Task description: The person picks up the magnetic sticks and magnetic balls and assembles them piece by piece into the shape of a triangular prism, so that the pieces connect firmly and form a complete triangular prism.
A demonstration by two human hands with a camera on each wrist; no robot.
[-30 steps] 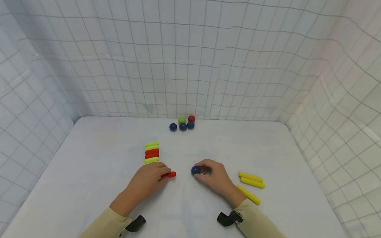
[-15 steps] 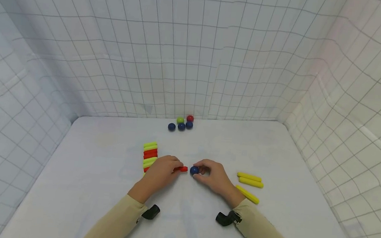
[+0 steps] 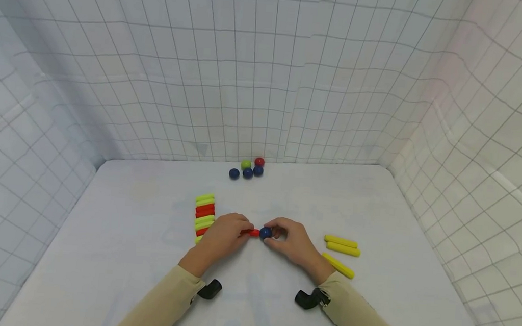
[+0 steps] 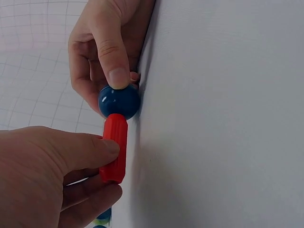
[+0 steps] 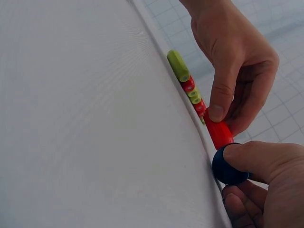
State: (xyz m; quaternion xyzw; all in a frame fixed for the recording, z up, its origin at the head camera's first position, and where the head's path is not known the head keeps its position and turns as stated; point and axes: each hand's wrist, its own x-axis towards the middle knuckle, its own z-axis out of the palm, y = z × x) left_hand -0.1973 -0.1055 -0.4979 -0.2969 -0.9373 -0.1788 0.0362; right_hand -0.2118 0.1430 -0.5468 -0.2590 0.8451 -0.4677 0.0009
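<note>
Right of a row of rods (image 3: 205,214), the left hand (image 3: 222,235) holds the red rod (image 4: 116,129) in a narrow pinch, its tip meeting the blue ball (image 4: 118,102) on or just above the table (image 3: 255,295). The right hand (image 3: 295,242), spread as wide as the ball, grips it, left of the yellow rods (image 3: 343,249). Holding the rod square to the ball should help.

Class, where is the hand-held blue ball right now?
In the head view, the blue ball is near the middle of the table, pinched by the right hand; a red stick in the left hand meets its left side.
</note>
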